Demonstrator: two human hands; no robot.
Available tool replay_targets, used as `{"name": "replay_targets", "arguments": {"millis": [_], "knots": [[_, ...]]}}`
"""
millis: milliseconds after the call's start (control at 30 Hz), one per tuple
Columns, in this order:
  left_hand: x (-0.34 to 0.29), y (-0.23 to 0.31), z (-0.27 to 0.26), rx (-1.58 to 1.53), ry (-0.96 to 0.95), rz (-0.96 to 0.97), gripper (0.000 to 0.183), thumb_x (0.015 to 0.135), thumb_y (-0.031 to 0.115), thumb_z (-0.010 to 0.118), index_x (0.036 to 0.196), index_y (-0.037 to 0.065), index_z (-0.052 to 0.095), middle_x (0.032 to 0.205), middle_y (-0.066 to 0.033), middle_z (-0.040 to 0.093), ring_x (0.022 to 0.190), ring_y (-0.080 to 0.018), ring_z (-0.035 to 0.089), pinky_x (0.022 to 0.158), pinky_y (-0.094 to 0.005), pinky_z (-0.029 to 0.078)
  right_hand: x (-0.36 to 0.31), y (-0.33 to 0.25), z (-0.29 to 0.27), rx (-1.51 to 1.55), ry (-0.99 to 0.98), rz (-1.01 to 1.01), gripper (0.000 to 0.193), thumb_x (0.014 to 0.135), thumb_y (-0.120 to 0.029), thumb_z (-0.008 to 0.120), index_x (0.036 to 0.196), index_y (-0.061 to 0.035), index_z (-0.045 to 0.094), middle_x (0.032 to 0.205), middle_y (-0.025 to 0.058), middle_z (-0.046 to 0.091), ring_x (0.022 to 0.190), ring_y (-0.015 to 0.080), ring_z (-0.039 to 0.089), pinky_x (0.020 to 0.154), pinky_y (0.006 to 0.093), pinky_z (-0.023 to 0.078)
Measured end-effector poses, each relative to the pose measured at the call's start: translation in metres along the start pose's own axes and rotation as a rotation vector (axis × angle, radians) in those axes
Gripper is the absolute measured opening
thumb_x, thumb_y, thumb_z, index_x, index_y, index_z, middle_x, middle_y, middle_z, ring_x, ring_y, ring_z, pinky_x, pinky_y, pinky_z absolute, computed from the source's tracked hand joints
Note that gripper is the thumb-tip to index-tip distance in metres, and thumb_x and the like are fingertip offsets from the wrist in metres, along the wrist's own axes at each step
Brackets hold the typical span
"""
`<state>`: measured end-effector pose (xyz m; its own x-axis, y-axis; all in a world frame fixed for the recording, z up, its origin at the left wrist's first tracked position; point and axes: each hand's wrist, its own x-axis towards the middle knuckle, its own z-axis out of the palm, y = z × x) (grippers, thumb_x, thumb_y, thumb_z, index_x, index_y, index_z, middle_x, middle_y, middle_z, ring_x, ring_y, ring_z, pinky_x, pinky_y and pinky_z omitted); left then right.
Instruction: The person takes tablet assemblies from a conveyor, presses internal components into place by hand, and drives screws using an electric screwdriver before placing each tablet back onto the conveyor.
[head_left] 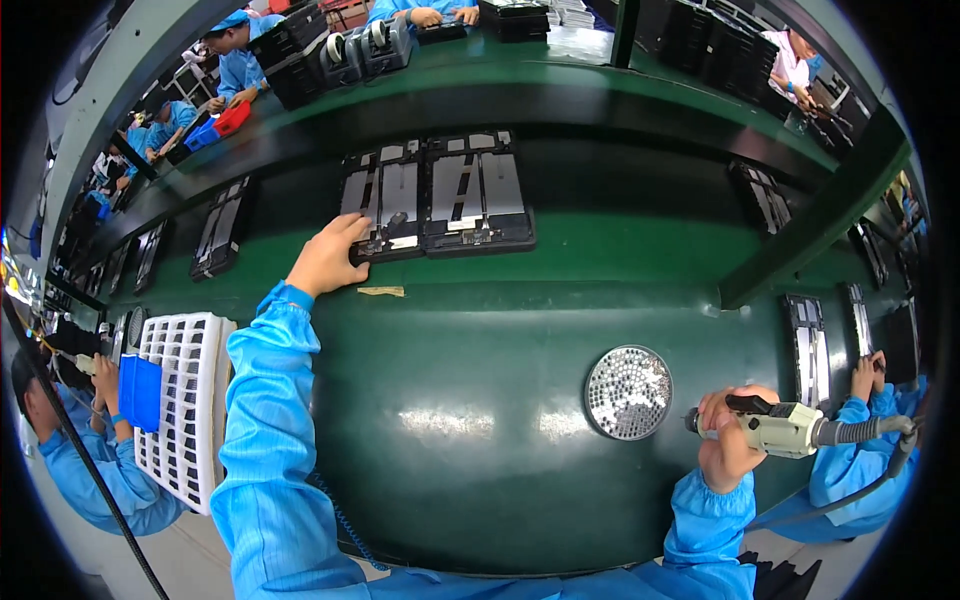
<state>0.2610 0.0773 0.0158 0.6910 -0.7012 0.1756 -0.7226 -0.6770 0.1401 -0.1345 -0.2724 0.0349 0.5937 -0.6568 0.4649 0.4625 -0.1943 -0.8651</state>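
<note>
My left hand (pixel 331 256) is at the near left corner of an opened tablet (pixel 382 200), fingers along its side and thumb by its front edge. A second opened tablet (pixel 476 195) lies against it on the right; both show grey panels and dark strips inside. In my right hand (pixel 733 440) is a pale electric screwdriver (pixel 785 430), fingers wrapped round its front end, its tip toward the left. Just left of that tip sits a round screw tray (pixel 629 392), its perforated face dotted with small shiny pieces.
A small tan strip (pixel 381 291) lies before the tablets. At my left stands a white slotted rack (pixel 185 410) with a blue bin (pixel 141 392). A green post (pixel 815 235) slants up at the right. More opened tablets (pixel 222 228) line the bench; co-workers sit around.
</note>
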Motion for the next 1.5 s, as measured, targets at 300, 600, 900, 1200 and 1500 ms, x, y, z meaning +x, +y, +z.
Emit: {"name": "replay_targets", "arguments": {"millis": [300, 600, 900, 1200, 1500], "knots": [[-0.018, -0.006, 0.010, 0.232, 0.525, -0.124, 0.050, 0.060, 0.006, 0.071, 0.108, 0.010, 0.059, 0.107, -0.0069, 0.064, 0.104, -0.0290, 0.059, 0.077, -0.0414, 0.051, -0.004, -0.006, 0.006, 0.058, -0.034, -0.020, 0.029, 0.075, 0.002, 0.050, 0.104, -0.0004, 0.046, 0.066, 0.0084, 0.049, 0.054, 0.0165, 0.047, 0.056, 0.0340, 0.044], [-0.160, 0.189, -0.064, 0.312, 0.492, 0.026, 0.053, 0.063, -0.005, 0.057, 0.115, -0.002, 0.061, 0.114, -0.0195, 0.064, 0.109, -0.0390, 0.061, 0.086, -0.0437, 0.049, -0.007, -0.012, 0.004, 0.089, -0.033, -0.006, 0.029, 0.077, 0.002, 0.052, 0.105, 0.0007, 0.046, 0.067, 0.0093, 0.051, 0.056, 0.0165, 0.050, 0.059, 0.0336, 0.046], [-0.174, 0.276, -0.020, -0.001, -0.028, 0.141, 0.046, 0.068, 0.024, 0.076, 0.103, -0.002, 0.063, 0.113, -0.0128, 0.060, 0.104, -0.0300, 0.056, 0.071, -0.0411, 0.046, -0.006, -0.015, 0.011, 0.124, -0.115, -0.018, 0.033, 0.076, -0.001, 0.053, 0.109, 0.0016, 0.047, 0.068, 0.0109, 0.052, 0.056, 0.0188, 0.049, 0.062, 0.0390, 0.045], [-0.134, 0.292, 0.007, -0.324, 0.100, 0.306, 0.035, 0.069, 0.015, 0.075, 0.097, -0.001, 0.062, 0.091, -0.0129, 0.055, 0.084, -0.0303, 0.055, 0.073, -0.0385, 0.043, -0.007, -0.014, 0.002, 0.105, -0.136, -0.036, 0.033, 0.076, 0.001, 0.053, 0.108, 0.0015, 0.049, 0.067, 0.0123, 0.053, 0.056, 0.0193, 0.051, 0.061, 0.0388, 0.046], [-0.131, 0.297, 0.024, -0.765, 0.062, 0.344, 0.028, 0.069, -0.008, 0.069, 0.095, -0.001, 0.061, 0.092, -0.0127, 0.054, 0.083, -0.0301, 0.056, 0.071, -0.0365, 0.047, -0.004, -0.016, 0.002, 0.103, -0.133, -0.005, 0.033, 0.076, 0.000, 0.055, 0.109, -0.0004, 0.050, 0.066, 0.0117, 0.053, 0.057, 0.0196, 0.051, 0.062, 0.0385, 0.046]]}}
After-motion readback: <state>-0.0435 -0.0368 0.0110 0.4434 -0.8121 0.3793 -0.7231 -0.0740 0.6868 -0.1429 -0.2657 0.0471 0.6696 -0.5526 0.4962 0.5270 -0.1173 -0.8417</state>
